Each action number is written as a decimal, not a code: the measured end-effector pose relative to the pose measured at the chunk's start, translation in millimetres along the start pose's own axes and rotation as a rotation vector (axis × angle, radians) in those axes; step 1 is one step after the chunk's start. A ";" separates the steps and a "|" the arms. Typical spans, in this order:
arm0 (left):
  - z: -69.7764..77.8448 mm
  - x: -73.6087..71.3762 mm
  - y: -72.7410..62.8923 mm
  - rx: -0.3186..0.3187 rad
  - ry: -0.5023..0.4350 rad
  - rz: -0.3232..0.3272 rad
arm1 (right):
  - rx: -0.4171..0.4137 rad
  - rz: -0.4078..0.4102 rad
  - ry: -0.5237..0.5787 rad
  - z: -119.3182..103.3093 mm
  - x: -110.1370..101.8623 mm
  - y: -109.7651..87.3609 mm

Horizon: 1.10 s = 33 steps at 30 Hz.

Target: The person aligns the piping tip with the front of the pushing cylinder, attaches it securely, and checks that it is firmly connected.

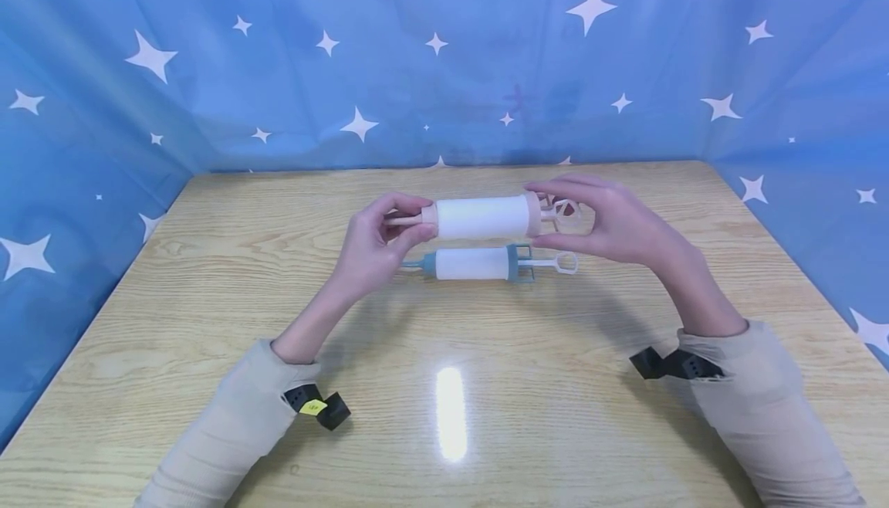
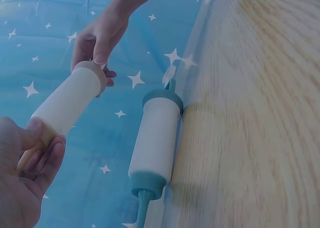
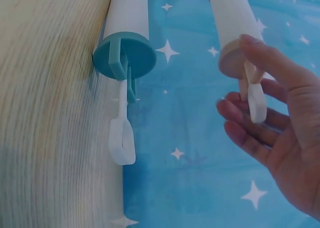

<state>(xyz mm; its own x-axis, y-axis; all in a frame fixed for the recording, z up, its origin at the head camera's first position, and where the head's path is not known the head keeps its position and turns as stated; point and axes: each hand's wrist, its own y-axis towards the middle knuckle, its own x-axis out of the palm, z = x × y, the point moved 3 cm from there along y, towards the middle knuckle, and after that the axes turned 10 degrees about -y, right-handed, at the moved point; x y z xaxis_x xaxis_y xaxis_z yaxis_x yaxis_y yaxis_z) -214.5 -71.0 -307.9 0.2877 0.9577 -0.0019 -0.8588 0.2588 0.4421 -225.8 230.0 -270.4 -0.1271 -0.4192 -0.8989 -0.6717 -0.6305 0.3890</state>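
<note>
Both hands hold a beige-and-white syringe (image 1: pixel 482 218) level above the table; its barrel is white, with a beige collar and a beige nozzle. My left hand (image 1: pixel 375 242) pinches the nozzle end between thumb and fingers. At the other end, my right hand (image 1: pixel 600 218) grips the rim of the beige collar, with the thumb (image 3: pixel 262 55) lying on it in the right wrist view. The white ring handle (image 3: pixel 257 103) of the plunger sits inside that hand's curve. A teal-and-white syringe (image 1: pixel 472 264) lies on the table just nearer, parallel to the held one.
The wood-grain table (image 1: pixel 556 423) carries a bright light reflection near its front. A blue curtain (image 1: pixel 430 99) with white stars stands behind the table and along both sides. Black wrist cameras are strapped over beige sleeves (image 1: pixel 750 392).
</note>
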 end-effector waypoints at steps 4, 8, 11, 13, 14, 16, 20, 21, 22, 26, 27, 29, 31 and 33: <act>-1.8 -2.7 1.4 -0.013 0.004 0.016 | 0.003 0.019 -0.021 3.6 0.0 -1.0; -5.4 -6.0 2.8 -0.024 0.002 0.031 | 0.010 0.041 -0.034 8.3 1.3 -1.8; -8.6 -8.1 3.7 -0.030 0.007 0.037 | 0.021 0.036 -0.031 12.0 4.2 -1.3; -10.8 -9.2 4.0 -0.036 0.013 0.037 | 0.030 0.024 -0.031 14.2 6.9 -0.4; -11.7 -9.7 4.1 -0.039 0.015 0.035 | 0.035 0.018 -0.032 15.0 8.3 0.1; -12.8 -10.4 4.1 -0.046 0.019 0.034 | 0.049 0.007 -0.029 16.2 10.9 0.9; -14.5 -12.4 3.6 -0.065 0.029 0.040 | 0.067 -0.005 -0.018 17.0 14.8 1.1; -15.0 -13.1 3.5 -0.070 0.033 0.043 | 0.071 -0.007 -0.016 17.2 15.8 1.1; -15.9 -14.0 3.4 -0.074 0.035 0.046 | 0.074 -0.009 -0.015 17.6 16.8 0.9; -19.8 -16.2 3.8 -0.092 0.053 0.054 | 0.074 -0.014 -0.013 19.5 20.6 1.4; -20.9 -16.5 4.0 -0.094 0.063 0.052 | 0.076 -0.016 -0.013 20.1 21.4 1.4; -22.9 -16.8 4.5 -0.093 0.086 0.045 | 0.075 -0.019 -0.013 20.9 22.7 1.7; -24.4 -17.3 4.9 -0.085 0.117 0.036 | 0.074 -0.019 -0.014 22.0 23.8 1.9; -25.4 -18.1 5.4 -0.076 0.146 0.033 | 0.073 -0.016 -0.011 22.7 24.9 2.3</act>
<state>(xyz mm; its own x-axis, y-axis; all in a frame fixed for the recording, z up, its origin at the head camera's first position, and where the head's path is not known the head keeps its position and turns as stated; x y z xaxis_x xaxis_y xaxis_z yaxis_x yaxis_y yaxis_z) -235.2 -83.7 -328.2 0.1985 0.9726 -0.1212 -0.8980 0.2300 0.3751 -247.0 233.0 -296.5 -0.1231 -0.4020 -0.9073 -0.7254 -0.5874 0.3587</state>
